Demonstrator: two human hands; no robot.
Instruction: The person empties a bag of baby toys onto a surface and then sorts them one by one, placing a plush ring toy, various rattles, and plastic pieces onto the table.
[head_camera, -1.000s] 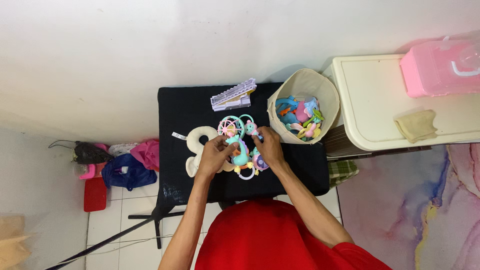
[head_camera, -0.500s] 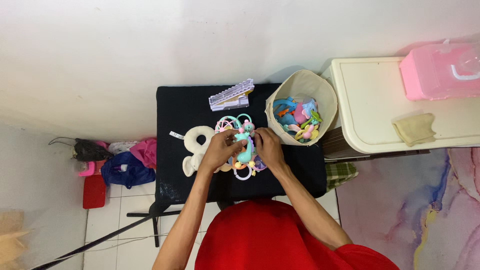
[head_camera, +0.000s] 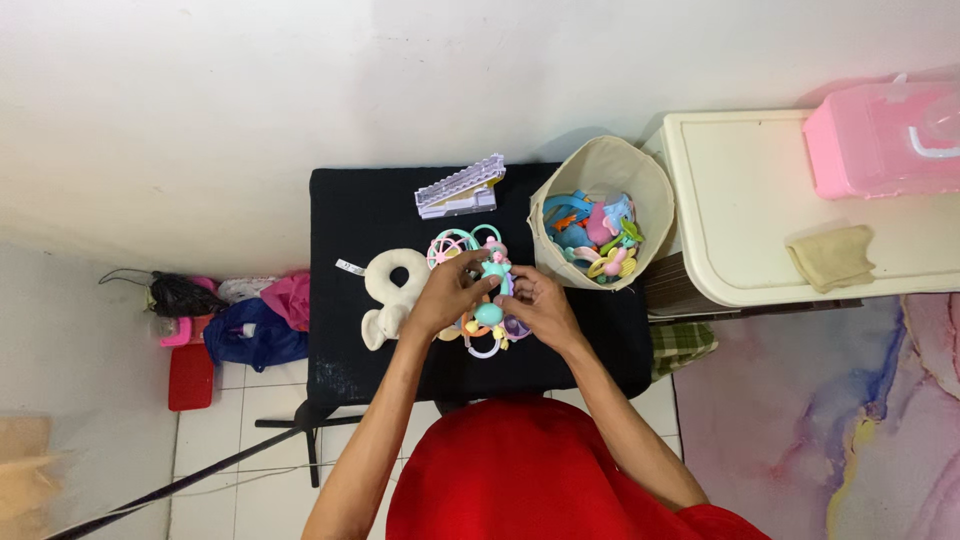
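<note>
Black table (head_camera: 350, 340) against a white wall, with a fabric basket (head_camera: 646, 180) of plastic toys at its right end. We see both hands over the toy pile (head_camera: 480, 335). Compared with a second ago, the teal rattle (head_camera: 490, 292) has come up off the pile and now sits upright between the hands. Left hand (head_camera: 447, 296) pinches its top; right hand (head_camera: 538, 306) grips its side, fingers curled. White plush toy (head_camera: 392, 285) and lilac comb-like piece (head_camera: 459, 190) haven't moved. Rattle is lifted, near the basket but not in it.

Bare black table (head_camera: 350, 215) left; basket (head_camera: 603, 165) blocks right.
</note>
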